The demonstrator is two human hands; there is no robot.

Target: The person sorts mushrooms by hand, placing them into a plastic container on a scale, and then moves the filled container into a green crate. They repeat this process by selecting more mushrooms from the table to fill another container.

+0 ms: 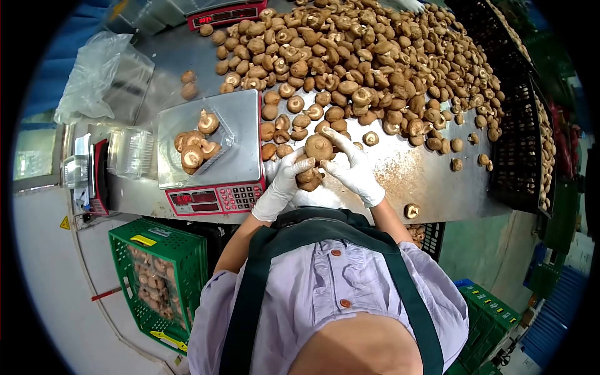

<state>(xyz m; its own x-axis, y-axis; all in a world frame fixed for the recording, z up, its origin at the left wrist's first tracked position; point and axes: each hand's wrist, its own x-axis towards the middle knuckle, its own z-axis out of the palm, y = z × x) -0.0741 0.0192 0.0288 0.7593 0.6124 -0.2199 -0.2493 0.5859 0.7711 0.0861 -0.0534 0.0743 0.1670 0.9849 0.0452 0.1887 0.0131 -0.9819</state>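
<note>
Both my hands wear white gloves and meet over the steel table's near edge. A brown shiitake mushroom sits between them, its cap upward. My left hand pinches it from the left, while the fingers of my right hand close on it from the right. Just below, more mushrooms show between my palms, partly covered by the fingers. Left of my hands, a clear plastic tray holding several mushrooms rests on a digital scale with a red front panel.
A large heap of mushrooms covers the table's far side. Black crates line its right edge. Stacked clear trays and a plastic bag lie at left. A green crate of packed mushrooms stands below. Another person's gloved hand shows at the top.
</note>
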